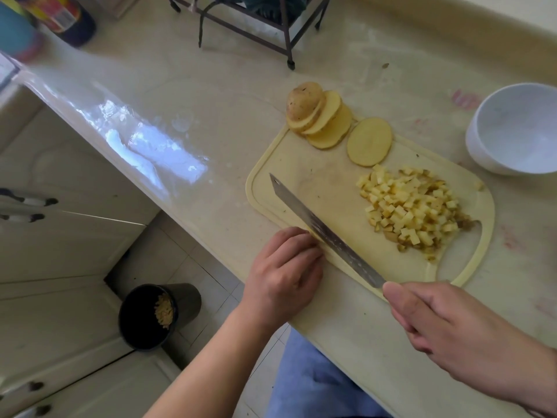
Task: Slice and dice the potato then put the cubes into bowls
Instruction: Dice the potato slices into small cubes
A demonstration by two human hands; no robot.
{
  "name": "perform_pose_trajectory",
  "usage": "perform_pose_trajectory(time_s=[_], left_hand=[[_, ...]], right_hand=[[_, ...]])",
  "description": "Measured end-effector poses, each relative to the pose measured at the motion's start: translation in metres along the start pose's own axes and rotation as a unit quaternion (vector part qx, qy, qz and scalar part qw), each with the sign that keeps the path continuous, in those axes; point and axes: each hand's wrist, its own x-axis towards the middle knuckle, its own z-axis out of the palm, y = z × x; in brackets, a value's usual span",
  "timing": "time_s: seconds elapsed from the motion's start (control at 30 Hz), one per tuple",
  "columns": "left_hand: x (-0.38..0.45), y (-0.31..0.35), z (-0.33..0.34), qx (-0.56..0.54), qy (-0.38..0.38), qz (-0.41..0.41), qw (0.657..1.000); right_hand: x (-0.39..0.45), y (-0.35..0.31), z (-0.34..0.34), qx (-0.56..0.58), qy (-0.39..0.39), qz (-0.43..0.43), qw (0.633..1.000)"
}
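A cream cutting board [304, 179] lies on the counter. At its far corner leans a fanned row of potato slices [319, 119] with the skin-covered end piece in front, and one round slice [369, 141] lies flat beside it. A heap of small potato cubes [413, 206] covers the board's right side. My right hand [452, 333] grips the handle of a long knife [325, 232], whose blade lies slanted along the board's near-left edge. My left hand [283, 273] sits at that edge with fingers curled against the blade; what lies under the fingers is hidden. An empty white bowl [515, 131] stands right of the board.
A dark metal rack [250, 31] stands at the back of the counter, with bottles [60, 16] at the far left. The counter edge runs diagonally, and a black bin [153, 315] holding potato scraps stands on the floor below by cream cabinets.
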Motion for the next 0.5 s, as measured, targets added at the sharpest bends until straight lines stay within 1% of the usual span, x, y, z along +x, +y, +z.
perform_pose_trajectory(time_s=[0.1,0.17,0.27,0.37,0.43,0.5], left_hand=[[0.0,-0.001,0.0,-0.002,-0.007,0.0,1.0],[0.0,-0.001,0.001,-0.004,-0.004,-0.01,1.0],[0.0,0.0,-0.002,-0.018,0.029,-0.017,0.999],[0.001,0.007,-0.019,-0.039,0.063,0.024,0.997],[0.005,0.02,-0.038,-0.053,0.053,0.068,0.995],[0.015,0.034,-0.058,-0.059,0.023,0.111,0.992]], right_hand=[[0.001,0.006,0.002,-0.016,0.01,-0.018,1.0],[0.002,0.009,0.003,-0.04,0.024,-0.044,0.998],[0.003,0.013,0.003,-0.09,0.057,-0.089,0.99],[0.007,0.017,0.003,-0.145,0.093,-0.116,0.978],[0.007,0.023,0.005,-0.194,0.112,-0.114,0.968],[0.003,0.024,0.008,-0.285,0.119,-0.102,0.946]])
